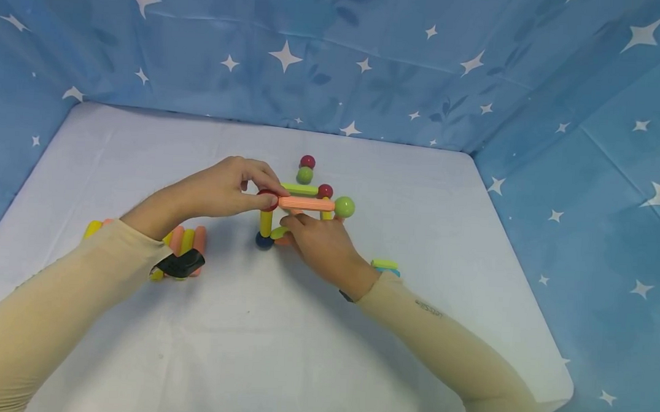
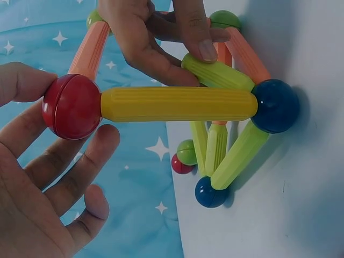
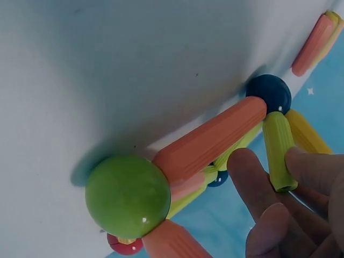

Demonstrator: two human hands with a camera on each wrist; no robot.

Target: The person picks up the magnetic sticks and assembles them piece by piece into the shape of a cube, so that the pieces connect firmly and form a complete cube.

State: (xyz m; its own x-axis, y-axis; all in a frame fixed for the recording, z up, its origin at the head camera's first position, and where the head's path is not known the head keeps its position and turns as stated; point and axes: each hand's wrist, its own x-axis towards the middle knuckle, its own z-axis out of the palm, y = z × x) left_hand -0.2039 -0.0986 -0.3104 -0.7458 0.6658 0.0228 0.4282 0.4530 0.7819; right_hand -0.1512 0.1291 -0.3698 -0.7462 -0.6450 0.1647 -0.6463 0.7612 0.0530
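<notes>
A frame of magnetic building rods and balls stands on the white table (image 1: 218, 355). My left hand (image 1: 220, 188) pinches the red ball (image 2: 72, 106) at its upper left corner. From that ball a yellow rod (image 2: 180, 104) runs down to a dark blue ball (image 2: 276, 106), and a coral rod (image 1: 307, 204) runs across to a green ball (image 1: 344, 206). Lower down, my right hand (image 1: 328, 246) holds a lime green rod (image 3: 277, 142) between thumb and fingers; its far end meets the dark blue ball. In the right wrist view, a lower coral rod (image 3: 212, 137) joins that ball to another green ball (image 3: 128, 196).
Behind the frame lie a loose red ball (image 1: 307, 161) and a green ball (image 1: 305, 175). Yellow and coral rods (image 1: 199, 246) lie in a row at the left, partly hidden by my left arm. Lime and blue rods (image 1: 384, 264) lie at the right. A blue curtain (image 1: 380, 67) borders the table.
</notes>
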